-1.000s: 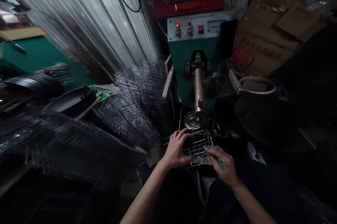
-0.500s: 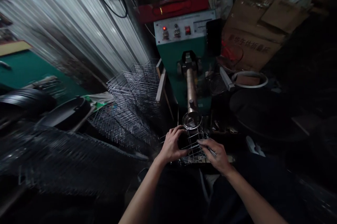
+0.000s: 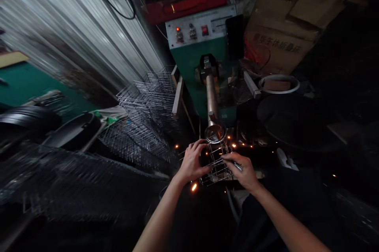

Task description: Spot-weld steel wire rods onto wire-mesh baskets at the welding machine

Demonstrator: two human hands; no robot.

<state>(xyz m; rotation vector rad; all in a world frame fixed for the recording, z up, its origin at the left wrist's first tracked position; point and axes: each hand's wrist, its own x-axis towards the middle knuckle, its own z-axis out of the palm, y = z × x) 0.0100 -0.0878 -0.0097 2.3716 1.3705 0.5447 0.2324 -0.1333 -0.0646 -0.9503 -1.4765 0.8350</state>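
A small wire grid (image 3: 218, 170) sits below the round metal end (image 3: 215, 133) of the welding machine's arm (image 3: 211, 96), its far edge up against it. My left hand (image 3: 192, 164) grips the left side of the grid, thumb and fingers curved around the wires. At the right side, my right hand (image 3: 245, 172) is closed in a pinch, with a short thin metal rod (image 3: 238, 166) showing between its fingers. Its fingertips touch or nearly touch the grid. Orange sparks (image 3: 194, 186) fly around both hands.
The green machine (image 3: 189, 60) stands ahead, with a lit red lamp on its panel. Stacked wire racks (image 3: 145, 113) lean at the left, near a black pan (image 3: 72, 129). To the right are a cardboard box (image 3: 275, 42) and a white ring-shaped rim (image 3: 296, 86).
Bright sparks have appeared around the grid and my hands. The view has shifted slightly, while both hands keep nearly the same place on the grid.
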